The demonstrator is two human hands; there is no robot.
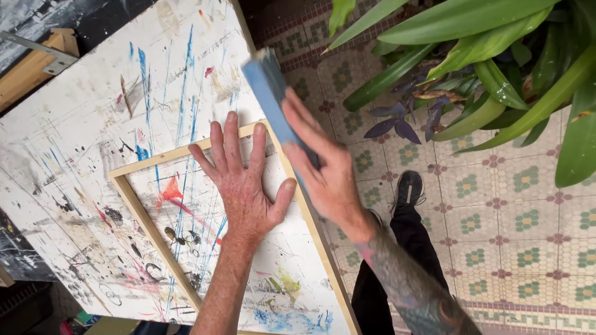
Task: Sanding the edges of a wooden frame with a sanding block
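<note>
Pressing flat with fingers spread, the left hand (245,186) pins a wooden frame (143,217) to the paint-streaked counter (81,124); just beside it, the right hand (323,174) clasps a blue sanding block (270,93) against the frame's edge.

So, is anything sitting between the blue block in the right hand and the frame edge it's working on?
Nothing visible. The right hand presses the blue block straight against the wooden frame; the left hand lies flat inside the frame, beside it.
</note>
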